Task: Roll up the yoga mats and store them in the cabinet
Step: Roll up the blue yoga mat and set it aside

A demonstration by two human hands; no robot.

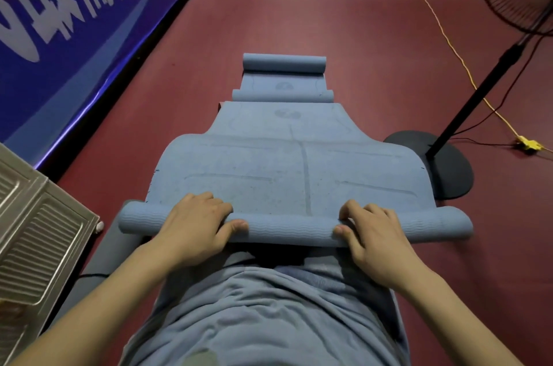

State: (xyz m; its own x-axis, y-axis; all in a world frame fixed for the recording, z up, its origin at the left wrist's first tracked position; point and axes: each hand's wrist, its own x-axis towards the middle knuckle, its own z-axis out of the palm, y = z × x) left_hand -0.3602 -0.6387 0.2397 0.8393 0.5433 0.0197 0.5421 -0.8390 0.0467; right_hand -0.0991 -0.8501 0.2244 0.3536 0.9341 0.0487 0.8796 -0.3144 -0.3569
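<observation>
step: rolling near mat [299, 168] | grip: our left hand [194, 225] and right hand [374, 234] curl over roll [290, 229], spread apart to keep it even | floor [299, 12]: two more mats ahead

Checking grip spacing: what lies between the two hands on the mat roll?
In the head view, only bare rolled mat spans between left hand and right hand.

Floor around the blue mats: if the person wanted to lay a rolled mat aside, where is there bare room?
The widest bare floor lies left of the mats, between them and the blue banner. Right is crowded: the fan base, its pole and a yellow cable. The metal cabinet fills the near left. Both hands grip the nearest roll.
</observation>
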